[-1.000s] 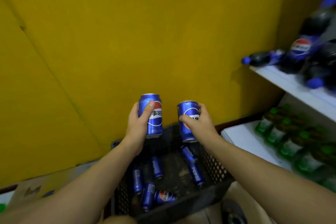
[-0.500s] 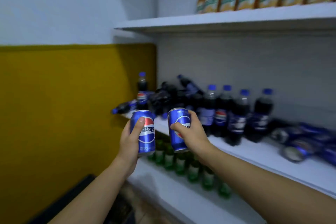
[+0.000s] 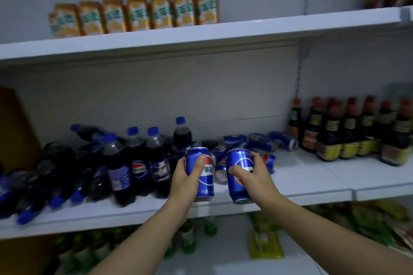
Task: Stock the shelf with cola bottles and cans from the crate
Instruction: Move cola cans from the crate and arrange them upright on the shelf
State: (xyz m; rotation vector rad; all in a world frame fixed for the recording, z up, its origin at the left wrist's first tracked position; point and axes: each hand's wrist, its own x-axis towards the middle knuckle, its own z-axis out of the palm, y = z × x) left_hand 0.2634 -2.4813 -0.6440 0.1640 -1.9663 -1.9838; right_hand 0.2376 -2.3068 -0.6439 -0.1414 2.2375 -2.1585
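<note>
Two cola cans held upright at the middle shelf's [image 3: 290, 187] near edge.
Left hand [image 3: 184, 182] gripped the left cola can [image 3: 201, 185]; right hand [image 3: 257, 176] gripped the right cola can [image 3: 238, 187]. Cola bottles [image 3: 136, 158] stood left; loose cans [image 3: 261, 142] lay behind.

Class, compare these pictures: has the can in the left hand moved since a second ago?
Yes. The can in the left hand was above the crate; now it is up at the front edge of the middle shelf, beside the cola bottles.
</note>
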